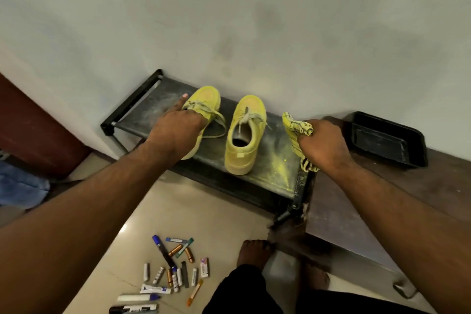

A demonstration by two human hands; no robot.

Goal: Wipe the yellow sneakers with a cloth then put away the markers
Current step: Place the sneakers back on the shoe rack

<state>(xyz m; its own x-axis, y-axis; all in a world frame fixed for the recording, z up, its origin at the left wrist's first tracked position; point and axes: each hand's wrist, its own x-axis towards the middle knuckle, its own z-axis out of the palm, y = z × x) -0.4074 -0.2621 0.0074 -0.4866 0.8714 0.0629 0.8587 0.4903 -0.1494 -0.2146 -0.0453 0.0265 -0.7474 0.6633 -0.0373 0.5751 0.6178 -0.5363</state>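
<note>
markers (165,273) lie scattered on the tiled floor (224,211) nearest the camera, mixed with small batteries and tubes, none of them touched. bare feet (254,252) stand just right of that heap. further out, both arms reach to a low black rack (277,176) against the wall (229,20). left hand (175,130) sits on the left sneaker (204,107), fingers tucked down at its opening and seeming to hold it, index finger sticking out straight toward the wall. right sneaker (242,140) stands just beside it on the rack, toe to the wall, laces loose, nobody touching it. right hand (323,145) is closed tight round a yellow checked cloth (295,125), bunched above the rack's right end, just beside that sneaker. yellow dust smears the rack there. black tray (387,140) rests on the brown bench (382,199) further right.
</note>
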